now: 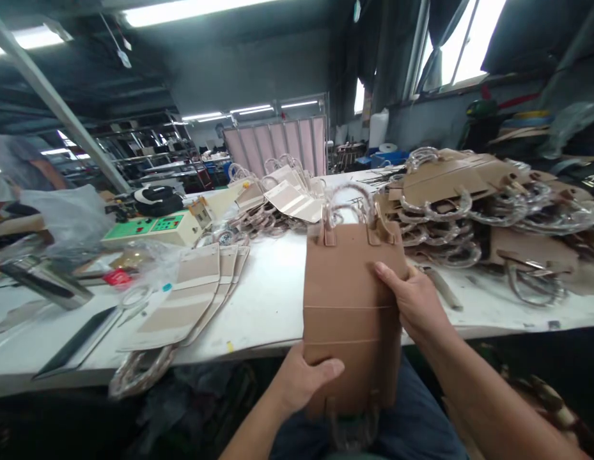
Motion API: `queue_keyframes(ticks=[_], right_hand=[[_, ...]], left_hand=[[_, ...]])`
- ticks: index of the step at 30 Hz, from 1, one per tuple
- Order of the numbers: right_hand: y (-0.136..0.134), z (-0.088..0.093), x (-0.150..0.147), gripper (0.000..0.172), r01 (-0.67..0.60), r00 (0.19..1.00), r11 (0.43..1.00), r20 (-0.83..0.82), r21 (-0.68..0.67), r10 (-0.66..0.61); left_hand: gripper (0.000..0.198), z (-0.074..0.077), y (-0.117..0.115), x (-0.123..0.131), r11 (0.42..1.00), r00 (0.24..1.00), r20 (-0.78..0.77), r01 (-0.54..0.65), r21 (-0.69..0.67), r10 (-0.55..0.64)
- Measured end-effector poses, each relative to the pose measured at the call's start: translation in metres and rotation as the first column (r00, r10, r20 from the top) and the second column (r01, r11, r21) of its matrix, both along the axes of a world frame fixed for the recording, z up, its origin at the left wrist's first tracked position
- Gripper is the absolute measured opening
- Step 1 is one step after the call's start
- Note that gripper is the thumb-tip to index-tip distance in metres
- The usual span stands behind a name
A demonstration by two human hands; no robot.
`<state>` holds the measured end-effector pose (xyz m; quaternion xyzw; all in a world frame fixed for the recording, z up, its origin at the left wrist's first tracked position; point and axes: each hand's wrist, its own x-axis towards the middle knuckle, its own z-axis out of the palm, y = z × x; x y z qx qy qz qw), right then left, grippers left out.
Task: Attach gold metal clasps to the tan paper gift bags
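Upright in front of me is a flat tan handbag panel (pixel 349 281), with plastic-wrapped handles at its top and bottom ends. My left hand (pixel 306 380) grips its lower left edge, thumb laid across the face. On the upper right edge, my right hand (pixel 414 297) pinches the panel, thumb in front and fingers behind. To the left on the table lies a fanned stack of similar panels (pixel 191 294), pale lining side up, with wrapped handles hanging over the front edge. A large heap of tan panels (pixel 445 179) with wrapped handles rises at the right.
Farther back on the white table (pixel 272 281) is another pile of panels (pixel 291 198). A machine with a green control panel (pixel 153 223) stands left, near a shiny metal cylinder (pixel 47 281) and a dark flat board (pixel 78 338). Another person (pixel 23 166) is at the far left.
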<state>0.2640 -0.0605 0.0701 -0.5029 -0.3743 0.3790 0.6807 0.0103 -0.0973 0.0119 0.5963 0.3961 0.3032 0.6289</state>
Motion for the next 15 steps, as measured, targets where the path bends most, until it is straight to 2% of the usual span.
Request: queue_keyframes(ticks=[2,4,6,8,9,10,12,15], right_hand=[[0.002,-0.026,0.003,0.060,0.058,0.998,0.995,0.035,-0.075,-0.056],[0.003,-0.044,0.006,0.060,0.145,0.980,0.981,0.153,-0.128,-0.125],[0.002,-0.054,0.007,0.059,0.220,0.940,0.964,0.295,-0.147,-0.169],[0.000,-0.053,0.006,0.058,0.263,0.897,0.955,0.400,-0.136,-0.190],[0.000,-0.049,0.005,0.058,0.277,0.880,0.953,0.429,-0.121,-0.202],[0.000,-0.044,0.004,0.059,0.296,0.865,0.950,0.451,-0.103,-0.220],[0.002,-0.035,0.004,0.059,0.347,0.828,0.935,0.492,-0.071,-0.270],[0.010,-0.033,0.006,0.058,0.346,0.818,0.933,0.517,-0.096,-0.250]], left_hand=[[0.047,-0.018,-0.002,0.008,0.999,0.995,-0.086,0.042,-0.010,-0.042],[0.041,-0.036,-0.003,0.009,0.997,0.970,-0.237,-0.039,0.062,0.052],[0.037,-0.054,-0.005,0.007,0.975,0.877,-0.432,-0.152,0.165,0.210],[0.034,-0.072,-0.011,0.003,0.941,0.743,-0.582,-0.210,0.266,0.330],[0.034,-0.080,-0.015,0.000,0.927,0.704,-0.608,-0.223,0.301,0.367],[0.034,-0.089,-0.020,-0.003,0.914,0.697,-0.597,-0.249,0.320,0.398],[0.039,-0.106,-0.029,-0.012,0.889,0.730,-0.510,-0.339,0.308,0.455],[0.062,-0.125,-0.031,-0.027,0.828,0.751,-0.350,-0.525,0.198,0.560]])
